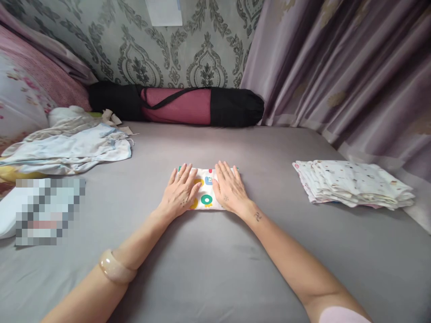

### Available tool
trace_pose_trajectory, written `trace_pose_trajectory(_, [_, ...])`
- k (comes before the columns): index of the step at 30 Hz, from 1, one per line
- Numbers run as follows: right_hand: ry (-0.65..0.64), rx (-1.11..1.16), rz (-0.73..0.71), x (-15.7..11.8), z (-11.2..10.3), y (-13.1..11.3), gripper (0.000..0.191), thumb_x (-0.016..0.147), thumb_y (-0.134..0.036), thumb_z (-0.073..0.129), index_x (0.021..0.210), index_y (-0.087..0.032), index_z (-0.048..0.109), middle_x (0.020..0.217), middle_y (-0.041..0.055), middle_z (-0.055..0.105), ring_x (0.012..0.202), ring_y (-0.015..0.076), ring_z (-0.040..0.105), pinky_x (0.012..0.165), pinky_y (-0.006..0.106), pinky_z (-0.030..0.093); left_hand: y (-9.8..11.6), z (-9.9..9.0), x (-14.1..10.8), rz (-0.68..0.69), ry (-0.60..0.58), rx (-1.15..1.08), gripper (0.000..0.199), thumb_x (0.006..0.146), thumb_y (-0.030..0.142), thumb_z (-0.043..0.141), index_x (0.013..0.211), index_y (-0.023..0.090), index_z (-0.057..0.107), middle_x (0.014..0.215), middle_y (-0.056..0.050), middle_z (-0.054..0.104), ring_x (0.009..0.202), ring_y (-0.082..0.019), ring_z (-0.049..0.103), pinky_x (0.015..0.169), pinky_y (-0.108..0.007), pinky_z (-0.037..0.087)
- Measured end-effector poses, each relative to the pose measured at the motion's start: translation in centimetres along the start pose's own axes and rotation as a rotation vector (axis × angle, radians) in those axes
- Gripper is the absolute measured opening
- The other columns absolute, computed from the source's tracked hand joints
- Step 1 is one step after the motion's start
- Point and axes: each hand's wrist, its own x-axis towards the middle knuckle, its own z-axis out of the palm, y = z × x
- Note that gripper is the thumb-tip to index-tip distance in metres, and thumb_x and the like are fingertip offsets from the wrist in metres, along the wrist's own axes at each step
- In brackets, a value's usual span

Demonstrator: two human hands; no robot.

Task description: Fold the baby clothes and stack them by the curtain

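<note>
A small folded white cloth (206, 200) with green, yellow, blue and red prints lies flat on the grey sheet (215, 260), near the middle of the view. My left hand (180, 190) rests palm down over its left end, fingers spread. Over the right end my right hand (231, 186) lies flat too, its fingers stretched out and slightly apart. Between the two hands the printed middle of the cloth shows, while its ends are mostly hidden under the palms.
Folded white cloths (353, 181) lie in a stack at the right. At the left are rumpled light cloths (84, 148), a white object (20, 206) and a blurred-out item (50, 213). A black and red bag (182, 105) lies along the wall, beside purple curtains (303, 63).
</note>
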Motion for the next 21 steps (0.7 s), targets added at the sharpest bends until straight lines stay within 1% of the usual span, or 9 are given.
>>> trace_pose_trajectory(3, [-0.049,-0.014,0.091,0.0,0.7,0.8,0.065,0.101,-0.037,0.022,0.153,0.002,0.029,0.161,0.0186,0.023,0.151,0.0282,0.018,0.123,0.045,0.010,-0.5,0.5,0.1,-0.067,-0.051,-0.005,0.065,0.102,0.049,0.021,0.150,0.009,0.039,0.158,-0.016,0.035,0.149,-0.031,0.026,0.121,-0.052,0.021])
trace_pose_trajectory(5, [-0.085,-0.015,0.107,0.0,1.2,1.2,0.065,0.101,-0.037,0.022,0.152,0.003,0.029,0.161,0.0190,0.024,0.151,0.0284,0.019,0.123,0.044,0.012,-0.8,0.9,0.1,-0.094,-0.108,-0.025,0.067,0.101,0.052,0.021,0.151,0.011,0.037,0.157,-0.016,0.036,0.148,-0.031,0.029,0.119,-0.052,0.025])
trace_pose_trajectory(8, [-0.087,-0.013,0.101,0.0,1.4,1.5,0.065,0.101,-0.037,0.021,0.152,0.002,0.030,0.161,0.0184,0.025,0.151,0.0278,0.019,0.123,0.044,0.011,-1.0,1.1,0.0,-0.092,-0.125,-0.045,0.068,0.100,0.054,0.021,0.152,0.013,0.035,0.158,-0.015,0.035,0.148,-0.030,0.027,0.119,-0.052,0.025])
trace_pose_trajectory(10, [-0.078,-0.003,0.103,0.0,1.2,1.6,0.065,0.101,-0.037,0.021,0.152,0.001,0.030,0.161,0.0183,0.025,0.150,0.0273,0.020,0.123,0.043,0.013,-1.1,1.0,-0.2,-0.099,-0.090,-0.050,0.068,0.100,0.054,0.020,0.152,0.012,0.035,0.158,-0.016,0.034,0.149,-0.030,0.027,0.120,-0.052,0.024])
trace_pose_trajectory(13, [-0.022,-0.011,0.142,-0.2,0.7,2.1,0.065,0.101,-0.036,0.019,0.153,0.001,0.029,0.162,0.0178,0.021,0.151,0.0267,0.016,0.123,0.043,0.012,-1.6,0.7,-0.5,-0.114,0.029,-0.026,0.066,0.101,0.049,0.019,0.152,0.011,0.035,0.159,-0.016,0.032,0.150,-0.029,0.022,0.122,-0.050,0.020])
trace_pose_trajectory(14, [-0.021,-0.015,0.164,-0.2,0.6,2.2,0.065,0.101,-0.037,0.019,0.153,0.001,0.028,0.163,0.0177,0.020,0.152,0.0268,0.015,0.123,0.044,0.012,-1.8,0.7,-0.5,-0.118,0.034,-0.020,0.065,0.101,0.048,0.018,0.152,0.011,0.035,0.159,-0.015,0.033,0.150,-0.028,0.022,0.122,-0.050,0.019])
trace_pose_trajectory(15, [-0.036,-0.017,0.187,-0.3,0.6,2.4,0.065,0.101,-0.037,0.019,0.154,0.000,0.027,0.163,0.0176,0.020,0.152,0.0271,0.015,0.123,0.044,0.013,-1.9,0.6,-0.6,-0.124,0.007,-0.019,0.065,0.101,0.047,0.018,0.152,0.011,0.035,0.158,-0.015,0.035,0.150,-0.028,0.024,0.122,-0.049,0.019])
trace_pose_trajectory(18, [-0.116,-0.013,0.224,-0.5,0.9,2.8,0.066,0.101,-0.038,0.019,0.154,0.001,0.027,0.162,0.0174,0.023,0.151,0.0277,0.017,0.122,0.043,0.015,-2.2,0.6,-0.7,-0.171,-0.149,-0.026,0.067,0.100,0.049,0.018,0.153,0.010,0.034,0.158,-0.014,0.036,0.148,-0.028,0.028,0.122,-0.049,0.021])
trace_pose_trajectory(21, [-0.124,-0.018,0.226,-0.5,1.1,2.9,0.066,0.102,-0.039,0.019,0.154,0.000,0.027,0.162,0.0171,0.022,0.151,0.0273,0.017,0.122,0.042,0.015,-2.2,0.6,-0.7,-0.206,-0.195,-0.036,0.067,0.100,0.049,0.018,0.154,0.011,0.032,0.160,-0.012,0.031,0.149,-0.028,0.025,0.122,-0.051,0.019])
